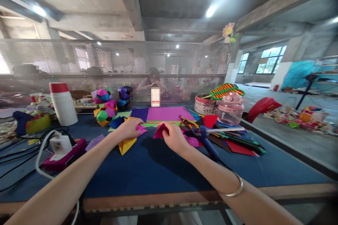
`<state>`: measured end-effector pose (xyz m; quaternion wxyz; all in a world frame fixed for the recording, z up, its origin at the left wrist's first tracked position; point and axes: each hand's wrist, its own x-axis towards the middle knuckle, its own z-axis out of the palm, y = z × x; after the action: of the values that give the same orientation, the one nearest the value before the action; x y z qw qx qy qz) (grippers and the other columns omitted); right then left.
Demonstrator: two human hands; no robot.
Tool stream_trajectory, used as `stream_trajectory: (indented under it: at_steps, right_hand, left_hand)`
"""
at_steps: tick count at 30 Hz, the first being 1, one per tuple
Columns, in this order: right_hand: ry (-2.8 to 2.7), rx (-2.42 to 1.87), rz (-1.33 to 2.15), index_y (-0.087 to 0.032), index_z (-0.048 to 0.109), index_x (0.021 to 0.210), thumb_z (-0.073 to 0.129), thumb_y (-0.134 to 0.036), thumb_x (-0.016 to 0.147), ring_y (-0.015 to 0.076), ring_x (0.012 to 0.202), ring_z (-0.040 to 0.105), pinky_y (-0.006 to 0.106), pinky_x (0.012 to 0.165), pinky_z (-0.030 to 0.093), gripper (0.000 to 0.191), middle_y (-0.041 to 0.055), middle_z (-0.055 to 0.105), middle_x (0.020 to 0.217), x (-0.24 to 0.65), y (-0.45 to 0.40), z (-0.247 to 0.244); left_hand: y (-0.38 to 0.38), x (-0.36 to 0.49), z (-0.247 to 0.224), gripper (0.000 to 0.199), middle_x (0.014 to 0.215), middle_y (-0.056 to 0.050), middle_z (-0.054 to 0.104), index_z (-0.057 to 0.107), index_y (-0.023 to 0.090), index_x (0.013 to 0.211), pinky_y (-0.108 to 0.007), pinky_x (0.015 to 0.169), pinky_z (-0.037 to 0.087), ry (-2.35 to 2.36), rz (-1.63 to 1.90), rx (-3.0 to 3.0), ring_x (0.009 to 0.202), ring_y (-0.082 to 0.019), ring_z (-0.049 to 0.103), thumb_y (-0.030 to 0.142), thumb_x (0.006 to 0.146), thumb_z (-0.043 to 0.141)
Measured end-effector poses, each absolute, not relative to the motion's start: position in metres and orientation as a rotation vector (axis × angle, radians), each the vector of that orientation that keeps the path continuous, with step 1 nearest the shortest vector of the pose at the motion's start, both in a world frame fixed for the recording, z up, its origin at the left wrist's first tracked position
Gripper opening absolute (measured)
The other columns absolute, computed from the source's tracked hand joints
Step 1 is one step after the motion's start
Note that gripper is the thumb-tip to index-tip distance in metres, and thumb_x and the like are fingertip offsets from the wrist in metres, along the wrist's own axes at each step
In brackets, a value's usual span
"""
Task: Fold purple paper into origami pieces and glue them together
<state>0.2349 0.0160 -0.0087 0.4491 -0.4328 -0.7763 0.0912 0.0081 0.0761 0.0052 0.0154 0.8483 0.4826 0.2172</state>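
Observation:
Over the middle of the table, my left hand [129,129] has its fingers closed on a pink piece of folded paper [142,132]. Just below that hand lies a yellow folded paper piece [126,145], with a dark blue one [116,123] beside it. My right hand [173,136] pinches a magenta piece of folded paper [158,131] between thumb and fingers. The two hands are a short way apart. Behind them lies a stack of coloured paper [170,114], purple on top. A blue glue gun [202,133] rests to the right of my right hand.
At left stand stacked paper cups [62,107] and a magenta power strip [64,156] with a white plug and cables. Multicoloured paper figures [104,109] sit farther back. A woven basket [206,104], a clear bottle [230,110] and green-handled tools [244,142] lie right, before a perforated screen [163,56].

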Motion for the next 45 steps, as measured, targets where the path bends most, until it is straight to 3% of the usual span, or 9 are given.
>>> stream_trajectory:
  at_steps: [5,10,14,19,28,35,38,41,45]
  right_hand:
    - [-1.901,-1.042,0.243,-0.016,0.068,0.095,0.045,0.001,0.077,0.0243,0.088,0.069,0.035,0.082,0.05,0.034,0.0086,0.074,0.092,0.236,0.019,-0.011]
    - [-1.828,-1.002,0.296,-0.017,0.069,0.095,0.045,0.002,0.073,0.0225,0.084,0.07,0.034,0.078,0.052,0.037,0.0073,0.074,0.09,0.237,0.02,-0.011]
    - [-1.791,-0.916,0.335,-0.017,0.07,0.094,0.047,-0.001,0.075,0.0186,0.076,0.069,0.029,0.072,0.053,0.034,0.0046,0.074,0.086,0.235,0.015,-0.005]
    - [-1.802,-0.783,0.297,-0.02,0.071,0.09,0.053,-0.004,0.077,0.0165,0.089,0.066,0.028,0.084,0.05,0.027,0.0033,0.07,0.094,0.231,0.006,0.0]
    - [-1.748,-0.938,0.17,-0.02,0.068,0.085,0.056,-0.006,0.073,0.0159,0.073,0.057,0.026,0.068,0.044,0.022,0.001,0.06,0.078,0.233,0.008,-0.005]
    - [-1.723,-1.049,0.18,-0.02,0.064,0.077,0.059,-0.01,0.07,0.0151,0.066,0.055,0.025,0.063,0.041,0.012,-0.0003,0.06,0.071,0.233,0.007,-0.003]
    - [-1.708,-1.082,0.233,-0.02,0.065,0.082,0.058,-0.015,0.072,0.015,0.064,0.057,0.025,0.062,0.042,0.013,-0.001,0.063,0.07,0.232,0.007,-0.004]
    - [-1.687,-1.108,0.277,-0.02,0.065,0.084,0.057,-0.018,0.073,0.0147,0.061,0.056,0.024,0.059,0.043,0.014,-0.0024,0.062,0.066,0.232,0.007,-0.005]
    - [-1.651,-1.139,0.299,-0.02,0.061,0.08,0.056,-0.02,0.073,0.0136,0.058,0.054,0.024,0.058,0.042,0.008,-0.004,0.058,0.063,0.231,0.008,-0.006]
  left_hand:
    - [0.076,-0.001,0.023,0.032,0.095,-0.009,0.074,0.072,0.018,0.089,-0.038,0.091,0.046,1.538,1.022,2.474,0.098,-0.029,0.066,0.011,0.069,0.048]
    - [0.065,0.006,0.039,0.038,0.112,-0.009,0.07,0.068,0.017,0.105,-0.038,0.101,0.043,1.431,1.383,2.141,0.113,-0.028,0.059,0.013,0.073,0.047]
    - [0.054,0.031,0.034,0.036,0.098,-0.009,0.073,0.065,0.013,0.107,-0.035,0.081,0.056,1.187,1.273,1.844,0.091,-0.023,0.069,0.022,0.078,0.046]
    - [0.033,0.062,0.015,0.023,0.07,-0.005,0.07,0.067,0.014,0.09,-0.033,0.068,0.057,0.971,0.992,1.595,0.064,-0.018,0.068,0.023,0.073,0.055]
    - [0.015,0.066,0.019,0.047,0.102,-0.006,0.069,0.064,0.02,0.107,-0.038,0.088,0.055,0.632,0.761,1.367,0.098,-0.022,0.065,0.008,0.064,0.051]
    - [0.013,0.067,0.019,0.051,0.109,-0.007,0.067,0.063,0.018,0.103,-0.041,0.095,0.051,0.559,0.817,1.235,0.106,-0.023,0.062,0.002,0.057,0.049]
    - [0.011,0.07,0.014,0.041,0.109,-0.008,0.067,0.063,0.017,0.105,-0.041,0.098,0.049,0.56,0.832,1.29,0.102,-0.022,0.064,0.006,0.065,0.064]
    - [0.013,0.071,0.005,0.05,0.107,-0.009,0.067,0.061,0.016,0.112,-0.041,0.098,0.048,0.559,0.861,1.355,0.1,-0.023,0.065,0.015,0.066,0.079]
    - [0.017,0.072,-0.005,0.055,0.105,-0.01,0.068,0.06,0.015,0.119,-0.041,0.095,0.05,0.546,0.902,1.372,0.098,-0.022,0.065,0.029,0.07,0.081]
